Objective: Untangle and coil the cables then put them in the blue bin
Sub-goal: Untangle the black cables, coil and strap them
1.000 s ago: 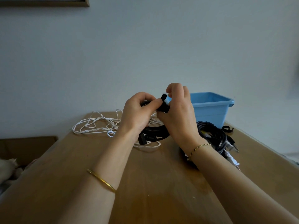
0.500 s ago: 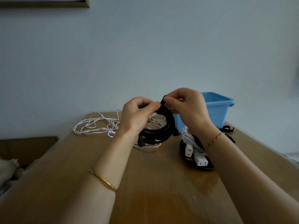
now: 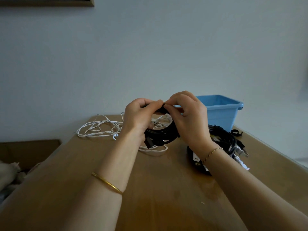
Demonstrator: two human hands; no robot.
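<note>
The counter (image 3: 150, 189) carries everything, and the bin (image 3: 221, 112) stands at its far right, open side up. Just in front of the bin lies a heap (image 3: 223, 139) of black and white leads with plugs sticking out, partly hidden by our right forearm. On the far left a thin white cable (image 3: 115, 136) sprawls in loose loops, not yet wound.

Between them the black coil (image 3: 160, 135) hangs upright from our hands; we cannot tell whether its lower edge touches the counter. The left hand (image 3: 138, 115) has its fingers curled over the top of the coil, thumb and forefinger pinching there. The right hand (image 3: 188, 117) pinches the same spot from the other side. What sits under the fingertips is too hidden to name.

We judge the coil light, fairly stiff and springy: released, its loops would likely splay. So we would grip across all the turns at the top, never by a plug, and carry it that way to the bin.
</note>
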